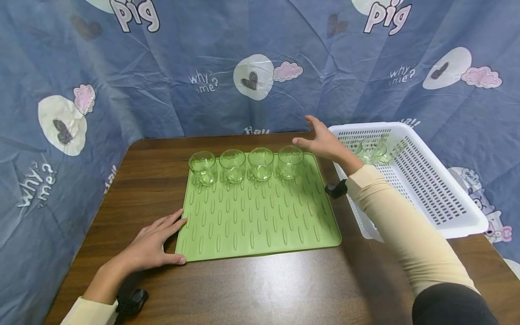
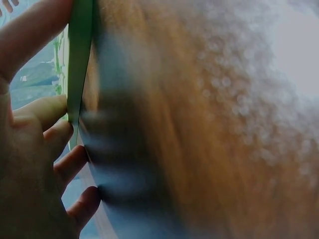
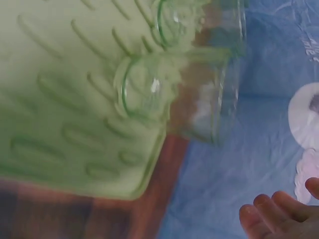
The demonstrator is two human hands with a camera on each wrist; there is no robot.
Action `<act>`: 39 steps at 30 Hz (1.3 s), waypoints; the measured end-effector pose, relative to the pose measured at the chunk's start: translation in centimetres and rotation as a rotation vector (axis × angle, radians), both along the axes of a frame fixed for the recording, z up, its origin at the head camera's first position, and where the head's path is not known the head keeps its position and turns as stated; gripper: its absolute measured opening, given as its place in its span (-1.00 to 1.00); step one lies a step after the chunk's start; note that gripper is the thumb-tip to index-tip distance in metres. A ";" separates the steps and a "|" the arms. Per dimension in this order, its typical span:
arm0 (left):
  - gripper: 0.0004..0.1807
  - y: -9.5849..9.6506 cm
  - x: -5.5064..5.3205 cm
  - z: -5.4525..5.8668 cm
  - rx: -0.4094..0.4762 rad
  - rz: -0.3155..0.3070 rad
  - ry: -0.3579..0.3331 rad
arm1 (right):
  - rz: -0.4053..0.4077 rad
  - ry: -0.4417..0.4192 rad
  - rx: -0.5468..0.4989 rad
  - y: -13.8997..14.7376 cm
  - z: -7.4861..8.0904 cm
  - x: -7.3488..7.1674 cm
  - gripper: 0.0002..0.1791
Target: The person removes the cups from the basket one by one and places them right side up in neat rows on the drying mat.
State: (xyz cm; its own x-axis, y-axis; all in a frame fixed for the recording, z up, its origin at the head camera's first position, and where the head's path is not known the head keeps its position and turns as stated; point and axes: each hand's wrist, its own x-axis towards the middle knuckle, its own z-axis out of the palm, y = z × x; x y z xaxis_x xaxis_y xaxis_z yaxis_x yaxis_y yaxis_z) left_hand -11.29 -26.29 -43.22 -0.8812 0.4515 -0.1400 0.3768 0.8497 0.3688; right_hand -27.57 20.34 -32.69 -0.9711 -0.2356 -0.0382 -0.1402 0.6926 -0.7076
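Note:
Along the far edge of a green ribbed mat (image 1: 260,216) stands a row of several clear green-tinted glass cups, the rightmost cup (image 1: 290,163) nearest my right hand. That right hand (image 1: 325,141) is in the air just right of this cup, thumb and fingers spread, holding nothing. The right wrist view shows its fingertips (image 3: 271,211) apart from the nearest glass cup (image 3: 149,89). My left hand (image 1: 152,246) rests at the mat's left edge, thumb and fingertips touching it, fingers fairly straight. In the left wrist view, the fingers (image 2: 42,112) lie against the mat's edge (image 2: 79,59).
A white perforated plastic basket (image 1: 443,189) stands on the right of the brown wooden table (image 1: 260,289), with several glass cups (image 1: 371,149) at its far left end. A blue printed cloth (image 1: 284,108) hangs behind and beside the table.

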 end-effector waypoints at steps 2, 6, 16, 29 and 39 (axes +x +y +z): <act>0.14 0.0 0.0 -0.1 0.001 0.001 -0.006 | -0.011 0.017 -0.014 0.8 0.6 0.1 -0.02; 0.14 0.0 0.0 -0.2 0.004 0.006 -0.008 | -0.064 0.040 -0.028 2.9 2.0 0.3 -0.07; 0.14 0.0 0.1 -0.1 0.005 0.005 -0.006 | -0.152 0.063 0.023 6.9 3.8 1.0 -0.12; 0.13 0.0 0.1 0.0 0.008 0.002 0.002 | -0.141 0.061 0.038 10.6 2.7 2.9 -0.18; 0.13 -0.1 0.1 -0.2 0.017 0.006 -0.005 | -0.137 0.080 0.059 13.1 1.1 4.6 -0.31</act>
State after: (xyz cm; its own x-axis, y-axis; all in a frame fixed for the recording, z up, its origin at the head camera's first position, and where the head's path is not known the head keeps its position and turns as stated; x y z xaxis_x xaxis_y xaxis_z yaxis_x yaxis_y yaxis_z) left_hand -11.21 -26.42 -43.39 -0.8832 0.4486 -0.1367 0.3700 0.8456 0.3848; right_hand -22.93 33.42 -31.59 -0.9945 -0.1000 0.0310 -0.0958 0.7490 -0.6556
